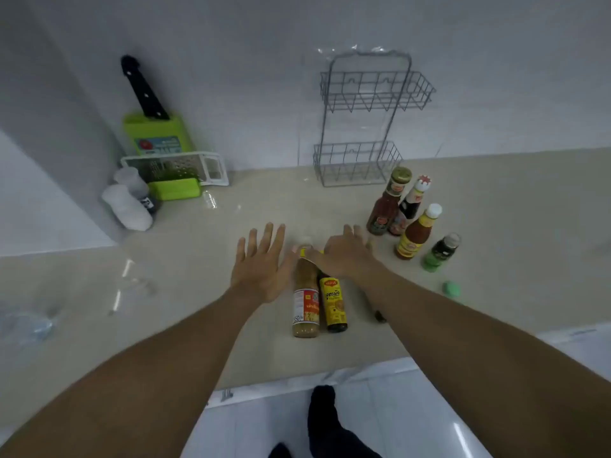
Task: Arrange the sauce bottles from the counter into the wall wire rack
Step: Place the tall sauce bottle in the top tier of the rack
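Observation:
A grey two-tier wall wire rack (370,120) hangs on the white wall with both tiers bare. Two bottles stand side by side near the counter's front: a tan sauce bottle (305,302) with a red and white label and a dark bottle with a yellow label (334,305). My left hand (261,262) hovers flat, fingers spread, just left of their tops. My right hand (345,252) hovers over the dark bottle's cap, hiding it. To the right stand a red sauce bottle (385,209), a dark sauce bottle (408,209), an orange sauce bottle (415,238) and a small green bottle (439,254).
A green knife block (158,133) with a black-handled knife and a white grater (178,168) sit at the back left, with white shakers (127,206) beside them. A small green cap (451,289) lies at right. Clear plastic (23,325) lies at far left. The counter's front edge (314,378) is close below the bottles.

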